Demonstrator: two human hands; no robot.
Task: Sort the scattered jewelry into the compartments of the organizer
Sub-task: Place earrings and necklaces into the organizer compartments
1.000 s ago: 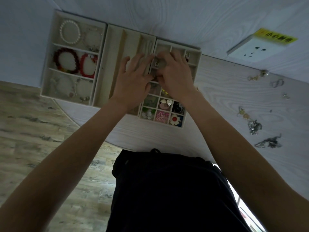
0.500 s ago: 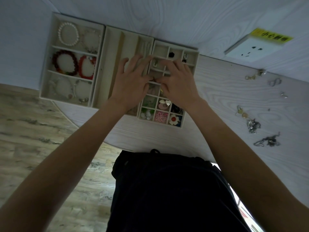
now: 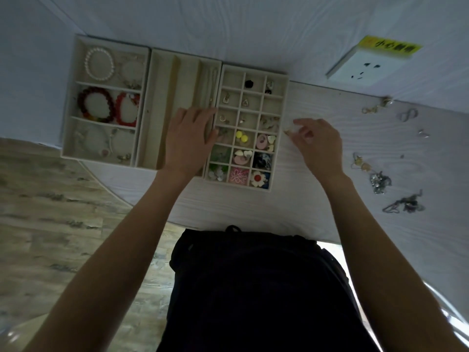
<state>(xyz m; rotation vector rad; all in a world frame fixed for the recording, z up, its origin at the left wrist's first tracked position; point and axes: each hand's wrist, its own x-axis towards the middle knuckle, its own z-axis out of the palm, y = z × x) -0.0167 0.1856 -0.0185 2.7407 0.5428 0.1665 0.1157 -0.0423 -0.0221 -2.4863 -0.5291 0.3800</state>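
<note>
Head view shows three trays along the wall edge of the table [image 3: 317, 219]: a bracelet tray [image 3: 68, 102], a long-slot tray [image 3: 152, 110] and a grid tray [image 3: 285, 118] with most of its near cells filled. Left hand [image 3: 189, 141] lies flat, fingers straight, across the seam between the long-slot and grid trays, holding nothing. Right hand [image 3: 317, 146] hovers just right of the grid tray, fingers loosely curled; something small and pale may sit at the fingertips [image 3: 289, 130], but I cannot tell whether it is held. Loose jewelry [image 3: 380, 181] lies well to the right: a clasp piece, a ring pair, charms and dark chains. Judgement: the step is fetching the next piece. Recommended: keep the left hand steadying the trays, take one piece only, lift chains clear to avoid tangling, and use the empty far cells.
</note>
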